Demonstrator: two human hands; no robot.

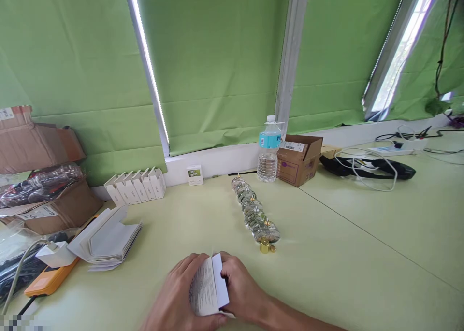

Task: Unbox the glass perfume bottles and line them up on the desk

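Observation:
A small white cardboard box (205, 287) with fine print on one side is between my hands, low in the middle of the view. My left hand (177, 295) wraps round its left side, thumb along the bottom edge. On the right, my right hand (242, 288) grips the box's other side, its fingers curled at a plain white flap; some fingertips are hidden. Beyond my hands stands a slanting row of clear glass bottles (253, 210) with gold necks. Close to the nearest one are a gold cap (264, 245) and a smaller gold piece (273, 249).
Several upright white boxes (136, 187) line the back left, near a picture card (195, 175). Flat white cartons (108, 237) lie left, by an orange device (50, 278). At the back are a water bottle (268, 152), a brown box (299, 159) and a black case (368, 167) with cables.

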